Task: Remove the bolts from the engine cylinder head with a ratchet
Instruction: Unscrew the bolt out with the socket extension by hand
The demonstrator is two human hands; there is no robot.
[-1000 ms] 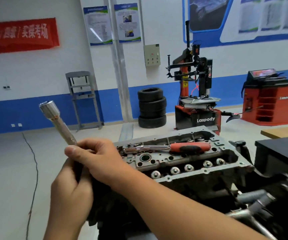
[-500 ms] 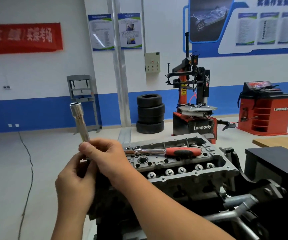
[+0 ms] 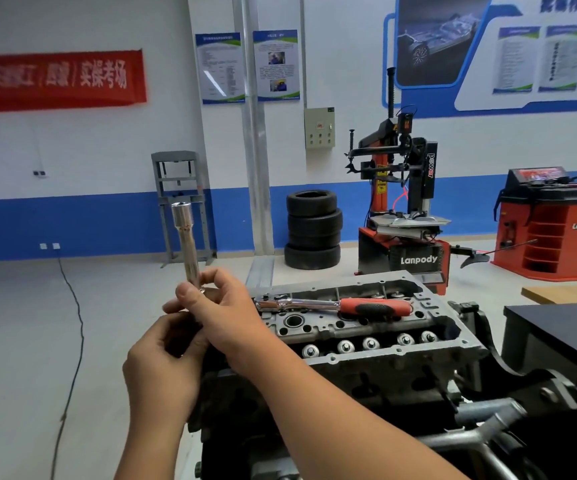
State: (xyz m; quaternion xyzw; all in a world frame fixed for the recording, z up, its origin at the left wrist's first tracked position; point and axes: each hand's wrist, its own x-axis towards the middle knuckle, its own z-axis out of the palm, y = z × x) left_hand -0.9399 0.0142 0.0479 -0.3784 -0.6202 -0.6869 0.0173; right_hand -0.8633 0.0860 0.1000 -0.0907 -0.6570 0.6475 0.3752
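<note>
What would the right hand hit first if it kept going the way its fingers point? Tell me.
Its fingers point left, curled round the long socket. The right hand would meet the left hand fingertips first, seemingly already touching; depth is unclear.

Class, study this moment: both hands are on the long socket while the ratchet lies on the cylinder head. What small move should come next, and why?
Probably the right hand should let go of the long socket and reach for the ratchet. The socket is held upright in both hands, the left hand below, joined to no handle, while the ratchet lies free on the cylinder head.
</note>
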